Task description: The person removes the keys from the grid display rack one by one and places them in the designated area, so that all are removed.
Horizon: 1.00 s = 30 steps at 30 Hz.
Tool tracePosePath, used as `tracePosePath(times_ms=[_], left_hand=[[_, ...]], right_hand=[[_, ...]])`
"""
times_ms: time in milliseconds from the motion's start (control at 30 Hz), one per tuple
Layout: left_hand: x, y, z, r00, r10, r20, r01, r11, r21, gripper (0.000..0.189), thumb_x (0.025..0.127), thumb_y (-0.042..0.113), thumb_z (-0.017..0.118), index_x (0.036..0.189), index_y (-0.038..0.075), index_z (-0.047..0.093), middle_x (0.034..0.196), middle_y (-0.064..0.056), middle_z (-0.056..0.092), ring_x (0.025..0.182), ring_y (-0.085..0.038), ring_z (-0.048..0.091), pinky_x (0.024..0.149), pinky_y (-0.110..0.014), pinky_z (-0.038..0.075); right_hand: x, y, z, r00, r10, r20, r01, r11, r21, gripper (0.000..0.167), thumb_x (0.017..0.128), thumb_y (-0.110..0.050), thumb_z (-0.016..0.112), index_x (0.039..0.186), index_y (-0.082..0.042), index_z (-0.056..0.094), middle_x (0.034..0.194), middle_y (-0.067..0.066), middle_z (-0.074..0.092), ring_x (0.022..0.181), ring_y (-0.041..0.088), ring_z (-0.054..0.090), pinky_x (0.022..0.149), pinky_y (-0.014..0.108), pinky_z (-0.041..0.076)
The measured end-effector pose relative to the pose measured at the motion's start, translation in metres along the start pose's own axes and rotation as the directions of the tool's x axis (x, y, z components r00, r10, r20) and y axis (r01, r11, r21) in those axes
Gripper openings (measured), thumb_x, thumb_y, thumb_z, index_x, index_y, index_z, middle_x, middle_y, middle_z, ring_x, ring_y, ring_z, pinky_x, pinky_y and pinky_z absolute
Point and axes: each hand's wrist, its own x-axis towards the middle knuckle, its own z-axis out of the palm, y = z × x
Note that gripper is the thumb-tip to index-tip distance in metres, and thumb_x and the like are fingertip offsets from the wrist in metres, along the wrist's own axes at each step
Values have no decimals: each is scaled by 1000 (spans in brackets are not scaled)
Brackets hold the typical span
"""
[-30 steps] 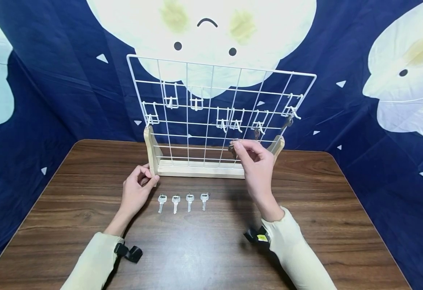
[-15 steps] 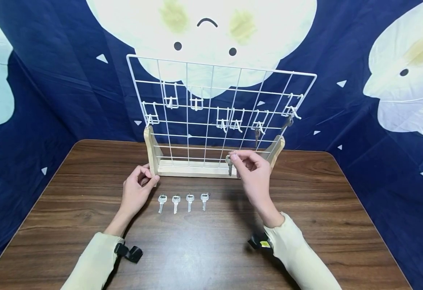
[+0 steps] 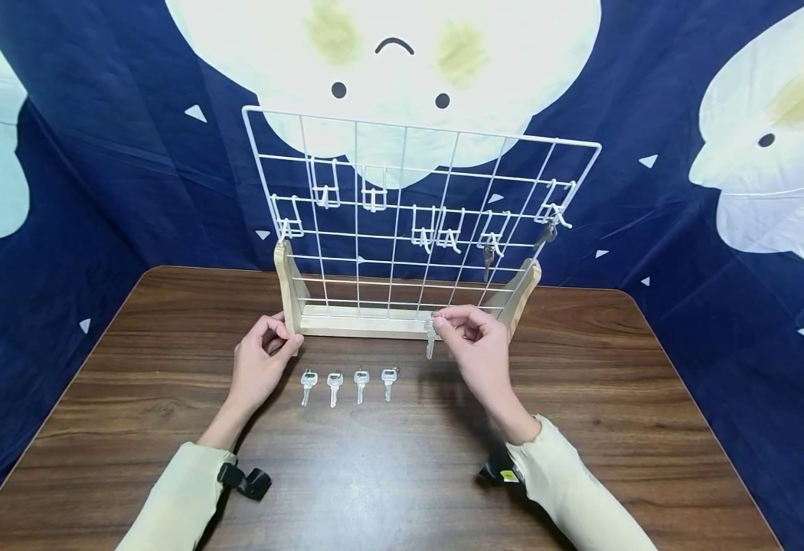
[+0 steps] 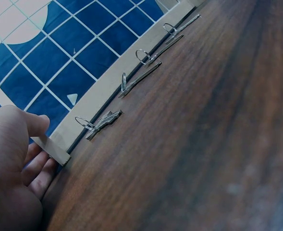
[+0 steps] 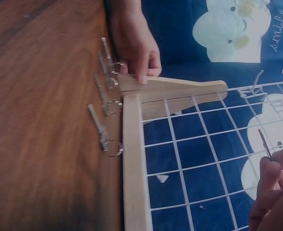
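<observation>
My right hand (image 3: 479, 353) pinches a silver key (image 3: 430, 343) near its ring, and the key hangs in front of the rack's base, above the table. In the right wrist view this key (image 5: 264, 143) shows nearly edge-on above the fingertips (image 5: 270, 166). My left hand (image 3: 259, 366) grips the lower left corner of the rack's wooden stand (image 3: 288, 287) between thumb and fingers. Several keys with rings (image 3: 361, 385) lie in a row on the table before the stand. Two more keys hang at the rack's right: one (image 3: 488, 262) under a hook, another (image 3: 548, 232) under the rightmost hook.
A white wire grid (image 3: 395, 222) leans back in the stand and carries several white hooks (image 3: 373, 199). Behind it hangs a blue cloth (image 3: 188, 191) with white cloud shapes. The brown wooden table (image 3: 367, 490) extends on both sides of the stand.
My right hand has come down and slightly left from in front of the grid, bringing the pinched key towards the table. The left hand stays on the stand.
</observation>
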Motion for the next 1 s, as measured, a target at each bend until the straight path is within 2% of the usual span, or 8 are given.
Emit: tracePosePath(times_ms=[133, 367, 500, 700, 833, 1000], left_hand=[[-1, 0, 0, 1000, -2, 5, 2, 1000, -8, 26, 98, -3, 81, 102, -8, 56, 151, -29, 64, 113, 9, 63, 97, -6, 55], [-1, 1, -1, 1000, -6, 8, 6, 1000, -9, 26, 99, -2, 81, 102, -8, 56, 152, -28, 64, 116, 4, 64, 97, -7, 56], [-1, 1, 0, 1000, -10, 8, 10, 1000, -5, 25, 99, -2, 81, 103, -8, 56, 152, -28, 64, 118, 1, 64, 96, -6, 56], [-1, 2, 1, 1000, -16, 9, 16, 1000, -16, 25, 99, -3, 80, 102, -9, 56, 152, -27, 64, 119, -1, 65, 97, -7, 56], [-1, 2, 2, 1000, -16, 6, 16, 1000, -22, 25, 98, -4, 80, 101, -9, 56, 152, -26, 64, 118, 1, 65, 97, -8, 56], [-2, 1, 0, 1000, -13, 1, 13, 1000, -28, 25, 98, -4, 80, 100, -9, 56, 152, -26, 65, 115, 5, 64, 97, -7, 56]], right_hand=[[-5, 8, 0, 999, 27, 28, -27, 1000, 8, 8, 97, 6, 78, 103, 10, 79, 78, 13, 75, 54, 2, 55, 47, 14, 43], [-11, 26, 0, 995, 81, 66, -82, 997, 11, 6, 97, 6, 78, 101, 10, 78, 81, 12, 75, 53, 3, 54, 47, 14, 45], [-15, 36, 1, 989, 111, 99, -110, 994, -10, 5, 97, 6, 79, 100, 9, 78, 81, 17, 75, 51, 4, 51, 46, 14, 42], [-21, 51, 4, 967, 191, 170, -186, 982, -44, 6, 98, 3, 79, 100, 8, 78, 83, 29, 73, 45, 7, 49, 39, 17, 40], [-20, 56, 5, 955, 225, 194, -219, 974, -53, 6, 97, 3, 79, 101, 8, 77, 83, 27, 73, 46, 6, 50, 39, 16, 41], [-20, 63, 5, 933, 273, 235, -251, 961, -116, 5, 96, 3, 80, 100, 6, 78, 80, 23, 76, 48, 4, 51, 42, 15, 42]])
